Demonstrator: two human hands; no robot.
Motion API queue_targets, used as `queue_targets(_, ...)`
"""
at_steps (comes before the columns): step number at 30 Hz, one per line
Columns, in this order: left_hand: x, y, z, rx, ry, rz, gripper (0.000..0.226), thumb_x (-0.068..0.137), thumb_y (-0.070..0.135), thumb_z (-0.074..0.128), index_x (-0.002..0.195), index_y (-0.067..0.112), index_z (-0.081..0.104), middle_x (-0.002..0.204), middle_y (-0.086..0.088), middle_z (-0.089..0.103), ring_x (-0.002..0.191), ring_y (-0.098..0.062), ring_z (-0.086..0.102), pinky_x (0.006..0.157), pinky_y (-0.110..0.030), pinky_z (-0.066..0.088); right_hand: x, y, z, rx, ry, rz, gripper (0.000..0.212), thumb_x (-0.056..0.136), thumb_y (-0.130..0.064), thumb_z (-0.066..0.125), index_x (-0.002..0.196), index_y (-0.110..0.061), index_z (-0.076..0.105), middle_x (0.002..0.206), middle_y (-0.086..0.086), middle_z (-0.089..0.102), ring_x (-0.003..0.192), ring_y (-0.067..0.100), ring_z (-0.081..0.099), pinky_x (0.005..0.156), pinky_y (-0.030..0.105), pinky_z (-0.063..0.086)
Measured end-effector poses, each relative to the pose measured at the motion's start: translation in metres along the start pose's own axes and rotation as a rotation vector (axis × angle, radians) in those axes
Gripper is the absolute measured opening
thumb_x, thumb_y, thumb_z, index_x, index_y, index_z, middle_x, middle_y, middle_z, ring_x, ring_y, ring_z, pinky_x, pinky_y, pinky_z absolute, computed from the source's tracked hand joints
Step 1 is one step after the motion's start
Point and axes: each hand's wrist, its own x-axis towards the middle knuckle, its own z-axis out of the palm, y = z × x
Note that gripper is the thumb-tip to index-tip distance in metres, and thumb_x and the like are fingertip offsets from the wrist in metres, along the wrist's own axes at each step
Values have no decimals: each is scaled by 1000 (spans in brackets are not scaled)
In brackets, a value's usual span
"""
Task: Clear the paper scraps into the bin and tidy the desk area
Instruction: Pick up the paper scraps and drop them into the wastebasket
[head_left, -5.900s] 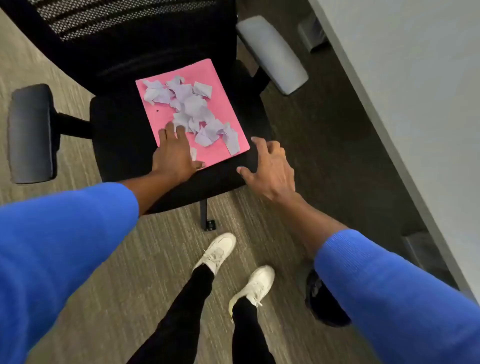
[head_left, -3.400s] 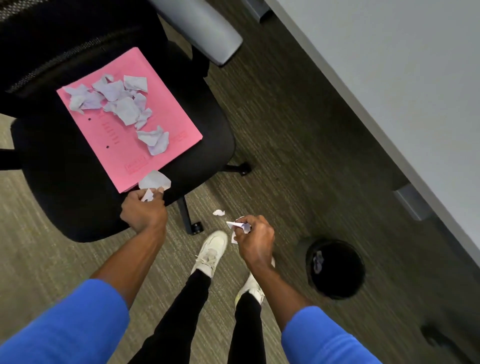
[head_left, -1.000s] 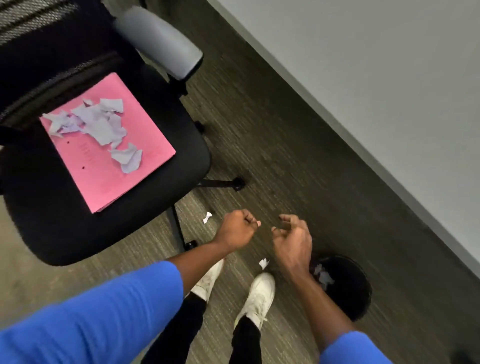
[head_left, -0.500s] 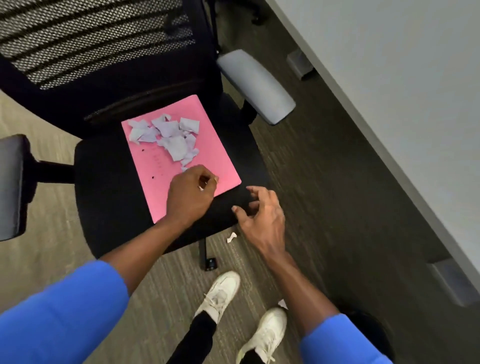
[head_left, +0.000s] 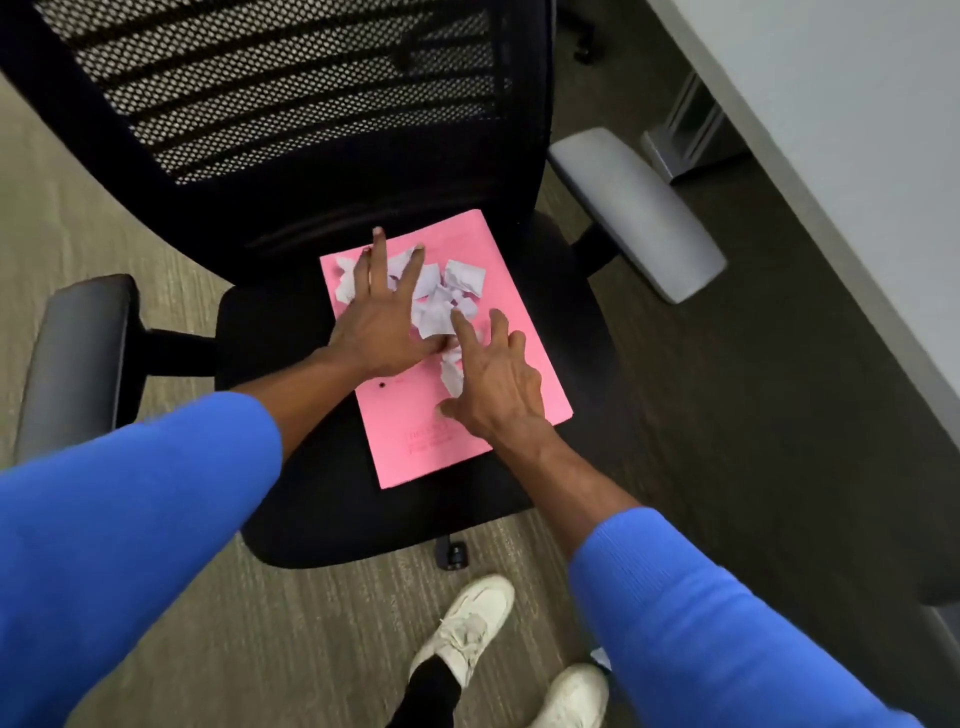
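The left hand (head_left: 382, 325) lies flat with its fingers spread wide, right on top of the paper scraps (head_left: 441, 299). The right hand (head_left: 493, 384) is also spread out, its fingertips touching the near side of the pile — neither hand is pinching anything.

The scraps are small, torn and crumpled bits of pale, purple-white paper. They sit in a heap on the far half of a pink folder (head_left: 447, 431), and the folder lies on the seat of a black chair (head_left: 322, 499).

Some scraps are hidden under the left hand, so the whole pile cannot be seen. The faint print and a small dark hole on the folder are too blurry to read. Both blue sleeves (head_left: 130, 525) are cut off by the picture's edge. A grey desk (head_left: 857, 130) fills the right corner.
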Motion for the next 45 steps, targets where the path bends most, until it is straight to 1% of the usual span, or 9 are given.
queue_targets(4,20,-3,1,67,-103,100,119,81,70,76,170,40,3,178,-7,-24,165,-43,-3,120,-67,34,25,-7,1,-58,1,4,120,73,-37,93,163,-33,14,169,16,10,136,41,37,82,50,54)
queue_targets(7,23,-8,3,107,-155,123,96,91,59,72,168,37,21,180,-10,-8,162,-45,6,124,-67,30,36,-8,-2,-74,14,-42,108,78,-27,89,162,-30,21,166,12,19,128,40,44,71,45,45)
queue_targets(14,13,-11,6,-35,-13,139,50,94,25,77,142,23,62,162,-10,36,138,-37,36,110,-47,39,38,-2,-5,-20,57,-92,62,90,-16,74,147,-21,49,148,9,46,116,34,53,84,47,56)
queue_targets(17,9,-13,7,-72,42,161,35,93,20,79,127,17,71,150,-9,48,129,-34,43,105,-38,36,32,1,-5,19,130,-113,45,95,-15,68,139,-16,59,135,9,55,108,31,57,80,45,56)
queue_targets(20,3,-10,8,-79,107,166,25,96,13,73,121,8,72,134,-10,57,120,-32,49,101,-41,45,24,8,-3,38,205,-114,28,100,-16,63,128,-11,67,120,8,60,99,30,60,75,44,57)
queue_targets(26,-8,4,6,-63,210,188,14,98,3,68,106,-1,77,108,-14,72,106,-36,60,87,-50,50,12,23,-1,127,327,-119,24,94,-5,70,117,-4,76,110,11,66,91,31,66,72,43,59)
queue_targets(34,-30,33,9,-154,311,192,13,98,4,69,103,0,80,104,-15,75,101,-34,62,86,-42,49,-7,31,-4,279,444,-37,17,87,-6,78,104,-6,81,101,5,67,82,22,67,68,28,51)
queue_targets(41,-65,69,20,-280,347,123,9,96,2,71,98,-2,78,99,-15,73,99,-34,64,85,-36,46,-47,48,-8,461,547,82,20,85,-12,84,105,-9,82,102,0,70,84,15,71,73,16,48)
queue_targets(45,-88,97,34,-339,316,116,7,95,3,73,97,0,79,99,-13,73,101,-34,64,85,-33,45,-82,66,-7,524,597,150,19,83,-11,86,101,-9,83,98,1,72,83,15,71,73,23,56)
